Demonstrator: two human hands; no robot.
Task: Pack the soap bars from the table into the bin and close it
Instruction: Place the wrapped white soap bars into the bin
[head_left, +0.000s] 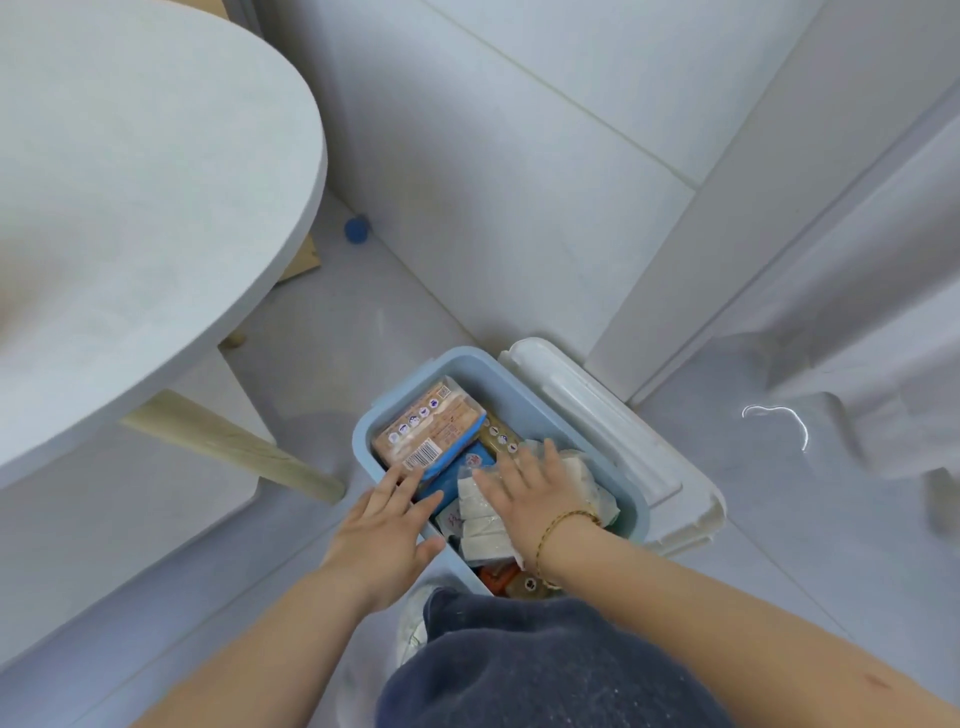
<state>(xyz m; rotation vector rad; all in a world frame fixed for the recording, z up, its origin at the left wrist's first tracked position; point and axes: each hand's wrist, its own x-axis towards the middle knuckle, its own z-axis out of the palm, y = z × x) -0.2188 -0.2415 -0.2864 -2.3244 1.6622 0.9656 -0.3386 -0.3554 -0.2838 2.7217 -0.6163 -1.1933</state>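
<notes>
A light blue bin (467, 361) stands open on the floor, packed with soap packs. An orange wrapped pack (431, 426) lies at its far left, a blue pack (457, 475) beneath it, and a clear bag of white soap bars (480, 512) in the middle. My right hand (530, 493) lies flat with straight fingers on the clear bag, pressing it down. Over the bin's left rim, my left hand (387, 525) has its fingers straight and touching the blue and orange packs. The white lid (613, 441) leans beside the bin's right side.
A round white table (130, 208) with pale wooden legs (234, 447) stands to the left. A small blue ball (356, 228) lies on the floor near the wall. White fabric (857, 364) hangs at the right. My knee in dark trousers (519, 665) is just below the bin.
</notes>
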